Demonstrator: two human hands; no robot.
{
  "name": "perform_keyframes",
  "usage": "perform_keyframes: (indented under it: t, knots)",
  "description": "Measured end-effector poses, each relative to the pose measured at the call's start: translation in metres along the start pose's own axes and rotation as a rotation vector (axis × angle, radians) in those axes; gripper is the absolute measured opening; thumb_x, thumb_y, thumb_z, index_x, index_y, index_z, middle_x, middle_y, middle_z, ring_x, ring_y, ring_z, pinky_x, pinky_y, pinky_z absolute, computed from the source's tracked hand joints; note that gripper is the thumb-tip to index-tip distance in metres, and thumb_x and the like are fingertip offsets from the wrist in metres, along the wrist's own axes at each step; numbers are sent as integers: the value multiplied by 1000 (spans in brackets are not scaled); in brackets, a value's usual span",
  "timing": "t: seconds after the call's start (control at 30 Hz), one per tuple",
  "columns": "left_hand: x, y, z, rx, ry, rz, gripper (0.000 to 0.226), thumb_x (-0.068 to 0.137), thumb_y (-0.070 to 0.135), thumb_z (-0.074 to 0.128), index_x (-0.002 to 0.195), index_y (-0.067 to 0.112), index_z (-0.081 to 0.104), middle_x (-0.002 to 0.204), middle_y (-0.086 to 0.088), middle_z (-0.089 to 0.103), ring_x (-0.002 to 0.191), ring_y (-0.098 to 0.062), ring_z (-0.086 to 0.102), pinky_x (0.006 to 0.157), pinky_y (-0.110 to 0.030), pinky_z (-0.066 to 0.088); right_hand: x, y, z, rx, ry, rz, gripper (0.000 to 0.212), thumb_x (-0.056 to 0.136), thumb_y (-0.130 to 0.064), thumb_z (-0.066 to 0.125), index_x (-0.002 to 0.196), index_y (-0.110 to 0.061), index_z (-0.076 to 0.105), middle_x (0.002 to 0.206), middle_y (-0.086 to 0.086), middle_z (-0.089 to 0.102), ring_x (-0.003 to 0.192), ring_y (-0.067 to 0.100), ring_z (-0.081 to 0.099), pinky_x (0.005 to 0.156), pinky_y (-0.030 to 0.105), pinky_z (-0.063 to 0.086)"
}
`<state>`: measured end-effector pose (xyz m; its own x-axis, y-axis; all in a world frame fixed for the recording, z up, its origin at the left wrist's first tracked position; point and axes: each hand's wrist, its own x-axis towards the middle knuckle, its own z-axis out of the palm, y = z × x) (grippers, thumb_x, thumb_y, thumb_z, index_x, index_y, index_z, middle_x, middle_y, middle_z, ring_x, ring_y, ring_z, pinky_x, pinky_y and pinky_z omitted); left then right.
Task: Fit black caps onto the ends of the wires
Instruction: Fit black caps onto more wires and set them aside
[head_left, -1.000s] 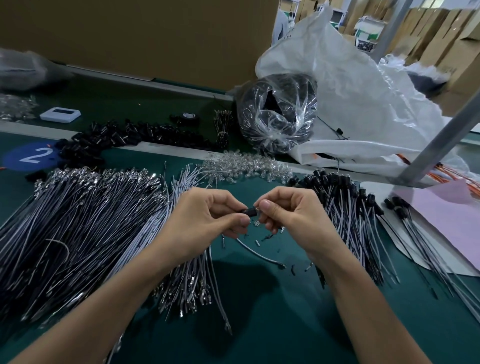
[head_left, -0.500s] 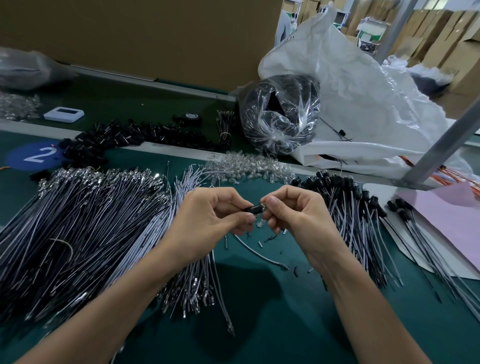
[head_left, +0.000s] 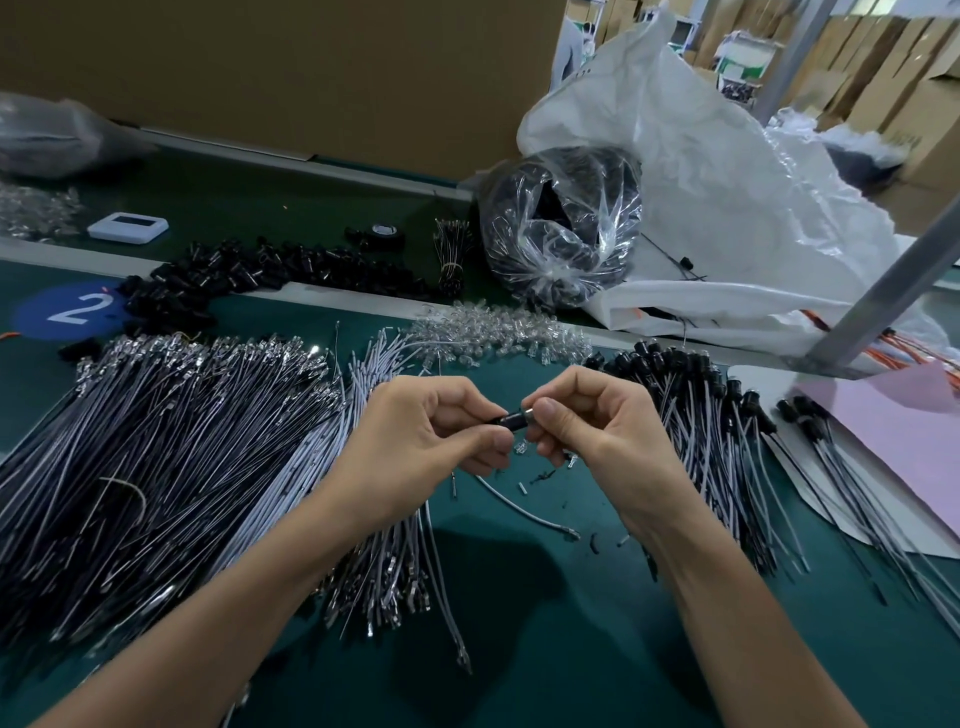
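Both hands meet above the green mat (head_left: 545, 597) at mid-frame. My left hand (head_left: 415, 436) pinches a wire whose end carries a small black cap (head_left: 514, 418). My right hand (head_left: 592, 431) pinches the cap's other end between thumb and forefinger. The wire itself is mostly hidden behind my left hand. A large fan of uncapped grey wires (head_left: 171, 447) lies to the left. Wires fitted with black caps (head_left: 691, 415) are piled to the right. Loose black caps (head_left: 260, 270) lie in a heap at the back left.
Clear LED-like parts (head_left: 498, 338) are scattered behind my hands. A clear bag of black parts (head_left: 561, 223) and a white plastic sack (head_left: 727, 197) stand at the back right. A pink sheet (head_left: 893, 436), a grey metal post (head_left: 893, 291) and a blue "2" marker (head_left: 67, 312) are nearby.
The two hands have stayed together at the cap, with the fingers shifting slightly; the cap now shows more fully between the fingertips.
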<state>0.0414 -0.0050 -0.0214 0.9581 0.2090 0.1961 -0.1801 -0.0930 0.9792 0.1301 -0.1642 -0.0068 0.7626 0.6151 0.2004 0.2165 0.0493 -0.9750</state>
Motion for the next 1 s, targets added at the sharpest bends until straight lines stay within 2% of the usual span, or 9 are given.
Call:
perform_keyframes:
  t: [0.17,0.37,0.57,0.73,0.9,1.0]
  knots:
    - [-1,4,-1,-84,-31,-38,14,71,13,73,84,6,70,74,-12,75,67,-22,74,60,-23,58,0,-1,0,-19,-14,-50,14,88,4,62,81,-7,67,62,2,66,55,11,59,53,19,47]
    - [-2,-2,1,38,15,60,10,78,5,75,85,10,72,75,-4,76,71,-19,75,66,-21,58,-1,1,2,-4,44,58,14,92,-6,62,78,-2,65,57,4,64,46,13,56,42,20,44]
    - [0,-1,1,13,19,18,10,78,3,74,85,9,71,74,-6,76,70,-21,75,64,-25,59,0,2,1,-34,15,-5,14,91,3,60,81,-6,66,60,0,65,53,9,57,52,19,46]
    - [0,1,1,-18,8,19,9,79,2,73,87,5,69,74,-7,76,69,-21,75,63,-24,59,0,2,2,-6,44,-25,14,92,2,59,82,-4,66,60,0,64,51,10,55,49,19,45]
    - [-4,-2,4,57,41,91,11,76,8,75,86,7,72,74,-3,76,70,-18,75,65,-23,59,-1,3,5,63,41,97,15,94,-5,58,82,1,64,57,0,61,47,9,52,44,18,42]
    - [-4,-3,5,76,90,133,15,72,15,75,84,6,71,75,-1,76,69,-17,75,65,-22,59,-1,3,9,101,64,98,14,93,-5,58,80,-1,62,57,0,61,47,9,52,45,19,43]
